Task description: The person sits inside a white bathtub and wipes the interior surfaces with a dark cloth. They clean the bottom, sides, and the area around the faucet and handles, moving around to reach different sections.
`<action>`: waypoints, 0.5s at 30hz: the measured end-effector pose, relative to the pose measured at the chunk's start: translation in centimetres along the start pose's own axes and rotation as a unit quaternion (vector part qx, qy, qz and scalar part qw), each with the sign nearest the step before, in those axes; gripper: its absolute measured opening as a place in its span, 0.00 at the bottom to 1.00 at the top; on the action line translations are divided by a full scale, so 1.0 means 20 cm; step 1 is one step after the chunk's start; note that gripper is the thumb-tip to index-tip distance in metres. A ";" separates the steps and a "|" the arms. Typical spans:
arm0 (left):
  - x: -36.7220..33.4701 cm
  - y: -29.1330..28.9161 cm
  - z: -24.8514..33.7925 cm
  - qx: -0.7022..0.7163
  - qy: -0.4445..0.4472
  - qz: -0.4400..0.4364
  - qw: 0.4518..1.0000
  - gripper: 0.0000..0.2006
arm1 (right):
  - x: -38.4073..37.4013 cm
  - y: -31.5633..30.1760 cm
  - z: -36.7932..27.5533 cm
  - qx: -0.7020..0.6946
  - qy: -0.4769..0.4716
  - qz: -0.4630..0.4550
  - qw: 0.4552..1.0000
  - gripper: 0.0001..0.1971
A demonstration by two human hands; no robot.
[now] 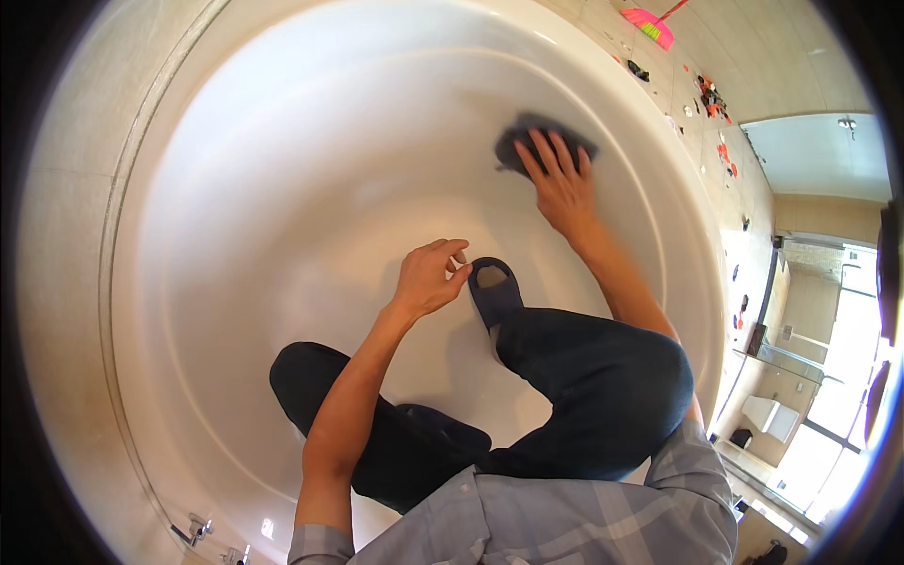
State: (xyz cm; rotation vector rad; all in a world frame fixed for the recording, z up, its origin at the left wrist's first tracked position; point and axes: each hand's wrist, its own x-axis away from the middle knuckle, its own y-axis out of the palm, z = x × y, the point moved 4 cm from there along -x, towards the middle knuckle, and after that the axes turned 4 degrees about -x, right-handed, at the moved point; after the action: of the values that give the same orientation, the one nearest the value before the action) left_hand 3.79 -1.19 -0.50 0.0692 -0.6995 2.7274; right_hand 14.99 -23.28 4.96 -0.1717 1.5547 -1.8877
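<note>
dark cloth point(541, 139) on the white tub point(282, 188) wall, right hand point(562, 184) pressed flat on it, fingers spread. left hand point(430, 278) loosely curled, empty, resting on tub floor beside a blue slipper point(493, 294) (person crouching inside).

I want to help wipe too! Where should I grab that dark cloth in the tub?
Grab the dark cloth at its bunched far edge, coming from above. It lies flat against the white tub wall, and the right hand covers its near part, so only that edge is free.
</note>
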 end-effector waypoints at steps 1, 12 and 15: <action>0.00 0.01 0.02 -0.004 0.001 -0.003 1.000 0.17 | 0.13 0.04 0.01 0.011 0.009 -0.012 1.000 0.32; 0.10 0.06 0.04 -0.088 0.054 -0.032 0.994 0.17 | 0.25 0.41 -0.20 -0.105 -0.126 -0.097 0.982 0.28; 0.13 -0.02 -0.06 -0.084 0.017 -0.018 0.996 0.17 | -0.08 0.36 -0.33 -0.132 -0.139 -0.001 0.982 0.30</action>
State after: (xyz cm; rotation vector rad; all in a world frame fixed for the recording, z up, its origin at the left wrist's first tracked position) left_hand 1.54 0.46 -1.03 -0.0043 -0.9059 2.6188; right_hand 15.93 -17.29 -3.01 -0.5306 1.6001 -1.5740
